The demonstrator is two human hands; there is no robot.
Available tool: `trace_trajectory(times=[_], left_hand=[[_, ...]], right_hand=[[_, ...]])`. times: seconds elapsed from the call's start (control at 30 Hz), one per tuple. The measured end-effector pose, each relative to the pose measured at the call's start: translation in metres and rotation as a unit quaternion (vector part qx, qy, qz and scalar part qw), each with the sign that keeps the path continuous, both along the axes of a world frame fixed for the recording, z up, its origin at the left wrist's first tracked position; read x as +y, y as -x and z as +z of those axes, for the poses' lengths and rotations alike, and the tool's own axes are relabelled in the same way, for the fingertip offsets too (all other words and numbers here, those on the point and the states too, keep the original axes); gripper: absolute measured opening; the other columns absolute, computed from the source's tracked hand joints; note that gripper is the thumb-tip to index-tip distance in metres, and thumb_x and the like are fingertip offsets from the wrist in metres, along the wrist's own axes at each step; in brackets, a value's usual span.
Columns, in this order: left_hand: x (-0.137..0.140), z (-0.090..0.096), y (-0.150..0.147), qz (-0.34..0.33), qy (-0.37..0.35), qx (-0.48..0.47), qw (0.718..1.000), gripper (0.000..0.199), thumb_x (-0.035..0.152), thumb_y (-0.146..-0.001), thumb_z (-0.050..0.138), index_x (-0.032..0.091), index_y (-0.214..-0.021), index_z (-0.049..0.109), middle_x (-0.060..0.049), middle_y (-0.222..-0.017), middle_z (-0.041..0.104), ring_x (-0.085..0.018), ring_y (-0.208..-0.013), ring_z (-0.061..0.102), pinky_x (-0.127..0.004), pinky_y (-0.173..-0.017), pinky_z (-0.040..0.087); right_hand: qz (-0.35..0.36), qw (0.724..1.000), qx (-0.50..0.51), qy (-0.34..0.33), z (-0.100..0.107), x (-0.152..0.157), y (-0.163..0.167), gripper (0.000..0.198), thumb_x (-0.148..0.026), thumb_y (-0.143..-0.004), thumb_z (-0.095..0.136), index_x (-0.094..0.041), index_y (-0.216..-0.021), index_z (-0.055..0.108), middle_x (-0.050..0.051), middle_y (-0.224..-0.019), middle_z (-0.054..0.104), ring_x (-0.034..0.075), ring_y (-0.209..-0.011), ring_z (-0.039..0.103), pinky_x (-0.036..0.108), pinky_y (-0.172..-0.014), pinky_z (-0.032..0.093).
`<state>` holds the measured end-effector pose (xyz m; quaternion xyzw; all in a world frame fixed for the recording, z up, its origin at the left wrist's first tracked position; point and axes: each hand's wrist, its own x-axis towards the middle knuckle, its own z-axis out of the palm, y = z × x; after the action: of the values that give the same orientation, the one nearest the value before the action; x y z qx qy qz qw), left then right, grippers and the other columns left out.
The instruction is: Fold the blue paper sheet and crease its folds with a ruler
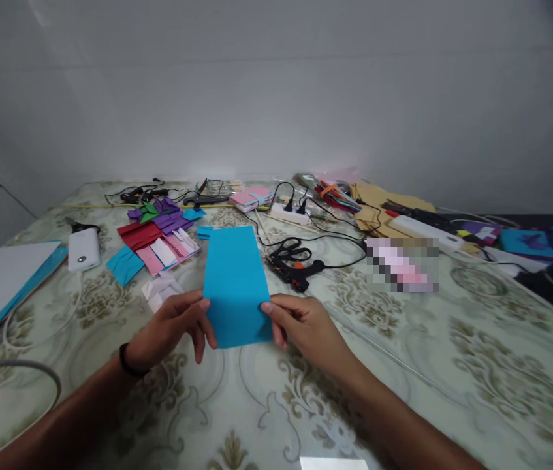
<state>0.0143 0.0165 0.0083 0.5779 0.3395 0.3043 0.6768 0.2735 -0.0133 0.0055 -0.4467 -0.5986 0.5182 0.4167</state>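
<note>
A blue sheet of paper (236,284), long and rectangular, is held up above the patterned table (237,418) in the middle of the head view. My left hand (178,323) pinches its left edge between thumb and fingers, with a black band round the wrist. On the opposite edge, my right hand (300,320) grips the paper with the thumb on top. Just behind the right hand lie a black glue gun (300,274) and black-handled scissors (290,249). Folded white paper (161,290) rests beyond the left hand.
Folded coloured papers (156,232) lie at the back left, near a white power bank (83,249). A sheet stack (2,281) sits far left. Behind are a white power strip (290,213) with cables and brown paper (388,202). A pixelated patch (403,264) covers something pinkish at right.
</note>
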Motion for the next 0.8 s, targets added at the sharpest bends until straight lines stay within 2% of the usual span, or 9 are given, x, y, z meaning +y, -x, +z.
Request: trace_trajectory(times=[0.07, 0.17, 0.27, 0.37, 0.5, 0.57, 0.7, 0.8], left_hand=[[0.0009, 0.0009, 0.0001, 0.0, 0.029, -0.024, 0.999, 0.041, 0.055, -0.097, 0.064, 0.017, -0.083, 0.056, -0.006, -0.067, 0.076, -0.017, -0.039, 0.066, -0.02, -0.037, 0.046], [0.0012, 0.0025, 0.0009, 0.004, 0.031, -0.02, 0.999, 0.043, 0.052, -0.097, 0.065, 0.014, -0.077, 0.059, -0.008, -0.072, 0.077, -0.015, -0.041, 0.067, -0.018, -0.039, 0.046], [0.0006, 0.0037, 0.0018, 0.014, 0.0, 0.003, 1.0, 0.043, 0.049, -0.099, 0.065, 0.011, -0.08, 0.071, -0.009, -0.078, 0.079, -0.014, -0.049, 0.071, -0.02, -0.05, 0.053], [0.0001, 0.0045, 0.0017, 0.018, -0.023, 0.015, 0.999, 0.044, 0.05, -0.1, 0.063, 0.01, -0.091, 0.08, -0.009, -0.07, 0.077, -0.016, -0.057, 0.073, -0.024, -0.06, 0.058], [0.0001, 0.0046, -0.0003, 0.025, -0.012, -0.007, 1.0, 0.052, 0.056, -0.099, 0.06, 0.01, -0.087, 0.081, -0.015, -0.09, 0.081, -0.02, -0.062, 0.076, -0.029, -0.064, 0.061], [0.0001, 0.004, -0.0012, 0.034, -0.001, -0.018, 0.999, 0.05, 0.057, -0.097, 0.063, 0.011, -0.086, 0.079, -0.015, -0.094, 0.081, -0.02, -0.061, 0.076, -0.029, -0.061, 0.061], [-0.0004, 0.0028, -0.0005, 0.034, -0.014, -0.002, 0.999, 0.045, 0.054, -0.098, 0.064, 0.012, -0.09, 0.079, -0.012, -0.087, 0.081, -0.019, -0.062, 0.076, -0.028, -0.062, 0.06], [-0.0006, 0.0028, 0.0009, 0.018, -0.04, 0.025, 0.999, 0.045, 0.051, -0.102, 0.059, 0.011, -0.101, 0.081, -0.011, -0.076, 0.079, -0.02, -0.067, 0.075, -0.028, -0.068, 0.06]], right_hand=[[-0.002, 1.0, -0.013, -0.012, 0.0002, -0.0001, -0.0001, 0.046, -0.052, -0.097, 0.062, -0.021, -0.063, 0.061, -0.002, -0.052, 0.062, 0.012, -0.046, 0.054, 0.024, -0.052, 0.043], [0.0, 1.0, -0.012, -0.008, 0.0004, 0.0003, 0.0005, 0.045, -0.053, -0.096, 0.061, -0.02, -0.066, 0.064, 0.0, -0.058, 0.067, 0.013, -0.05, 0.059, 0.024, -0.056, 0.047], [-0.004, 1.0, 0.009, 0.009, -0.001, 0.0009, 0.001, 0.042, -0.056, -0.095, 0.063, -0.02, -0.073, 0.065, 0.0, -0.059, 0.069, 0.013, -0.05, 0.06, 0.024, -0.055, 0.048], [-0.009, 1.0, 0.021, 0.017, -0.0028, 0.0014, 0.0009, 0.04, -0.057, -0.094, 0.064, -0.02, -0.078, 0.067, -0.001, -0.058, 0.069, 0.012, -0.048, 0.058, 0.024, -0.052, 0.047], [-0.017, 1.0, 0.011, 0.003, -0.0029, 0.0016, 0.0005, 0.041, -0.054, -0.096, 0.064, -0.019, -0.075, 0.067, 0.0, -0.06, 0.069, 0.012, -0.049, 0.059, 0.023, -0.053, 0.046], [-0.017, 1.0, 0.015, -0.008, -0.0024, 0.0017, 0.0003, 0.04, -0.053, -0.096, 0.064, -0.019, -0.075, 0.068, 0.001, -0.064, 0.071, 0.011, -0.051, 0.06, 0.023, -0.055, 0.047], [-0.015, 0.999, 0.051, -0.002, -0.0036, 0.0018, 0.0001, 0.034, -0.051, -0.095, 0.066, -0.018, -0.086, 0.071, 0.002, -0.071, 0.074, 0.011, -0.052, 0.061, 0.023, -0.055, 0.049], [-0.014, 0.996, 0.087, 0.01, -0.0063, 0.0024, 0.0005, 0.031, -0.05, -0.095, 0.068, -0.019, -0.1, 0.07, 0.001, -0.072, 0.075, 0.01, -0.05, 0.061, 0.023, -0.053, 0.049]])
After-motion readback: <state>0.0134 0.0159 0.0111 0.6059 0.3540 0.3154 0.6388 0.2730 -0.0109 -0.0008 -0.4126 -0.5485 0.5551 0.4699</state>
